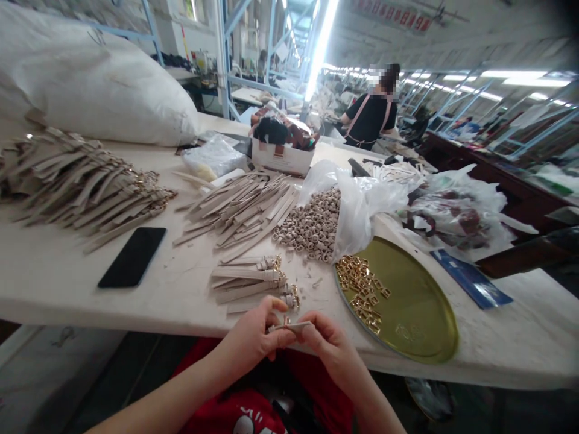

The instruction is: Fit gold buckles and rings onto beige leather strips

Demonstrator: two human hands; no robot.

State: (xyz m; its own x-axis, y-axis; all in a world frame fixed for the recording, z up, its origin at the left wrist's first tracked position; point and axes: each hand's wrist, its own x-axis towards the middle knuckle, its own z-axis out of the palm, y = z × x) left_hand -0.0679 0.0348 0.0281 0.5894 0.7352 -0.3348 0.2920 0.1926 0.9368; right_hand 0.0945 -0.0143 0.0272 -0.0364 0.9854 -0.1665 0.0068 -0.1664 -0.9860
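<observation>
My left hand [260, 330] and my right hand [329, 340] meet at the table's front edge, both closed on a short beige strap [299, 327]. A small metallic bit, probably a buckle, shows at the left fingertips; the fingers hide most of it. Just beyond my hands lies a small stack of beige straps with gold buckles [253, 280]. Gold buckles [359, 283] are heaped on the left part of a round gold-coloured tray [416, 301], to the right of my right hand. Small beige loops [312, 226] spill from a clear plastic bag [357, 208] behind the stack.
Loose beige straps [246, 205] lie mid-table, and a large pile of buckled straps [85, 187] is at left. A black phone [132, 258], a blue flat packet [470, 278], a filled white box [283, 158] and a big white sack [99, 84] surround them. A person [371, 117] stands farther back.
</observation>
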